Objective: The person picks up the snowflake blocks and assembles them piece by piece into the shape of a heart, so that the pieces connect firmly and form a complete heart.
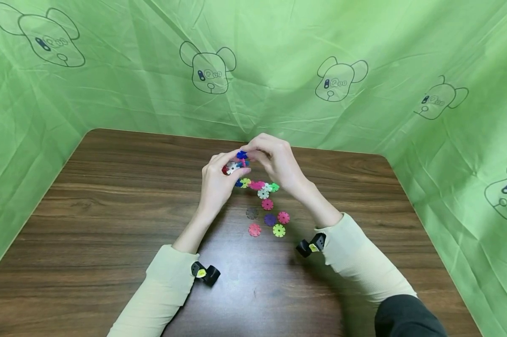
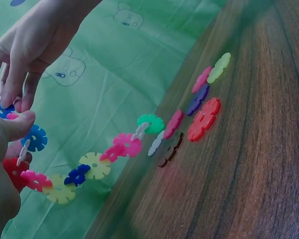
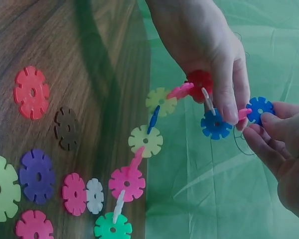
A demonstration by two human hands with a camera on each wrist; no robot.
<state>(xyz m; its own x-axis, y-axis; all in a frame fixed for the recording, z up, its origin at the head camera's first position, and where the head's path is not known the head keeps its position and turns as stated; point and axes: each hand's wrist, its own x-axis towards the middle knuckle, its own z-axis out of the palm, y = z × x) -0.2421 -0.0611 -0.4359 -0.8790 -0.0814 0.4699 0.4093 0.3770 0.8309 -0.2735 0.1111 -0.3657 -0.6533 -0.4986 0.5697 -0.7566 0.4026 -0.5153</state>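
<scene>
A chain of notched, flower-shaped plastic discs hangs between my hands and the table. My left hand [image 1: 215,182] holds it near its upper end, around a red disc [image 3: 199,79], a white disc [image 3: 208,101] and a light blue disc [image 3: 216,130]. The left thumb and fingers pinch a pink disc [image 3: 244,113] edge-on. My right hand [image 1: 278,161] pinches a dark blue disc [image 3: 254,104] against that pink disc; whether their slots interlock I cannot tell. Lower down, the chain passes yellow discs [image 3: 145,134] and pink ones to a green disc [image 3: 104,230].
Loose discs lie on the brown wooden table [image 1: 131,224] nearer the body: brown [image 1: 251,213], purple [image 1: 270,219], yellow-green [image 1: 279,230], white [image 1: 263,193], and several pink or red ones [image 1: 254,230]. A green cloth [image 1: 274,107] stands behind the table's far edge.
</scene>
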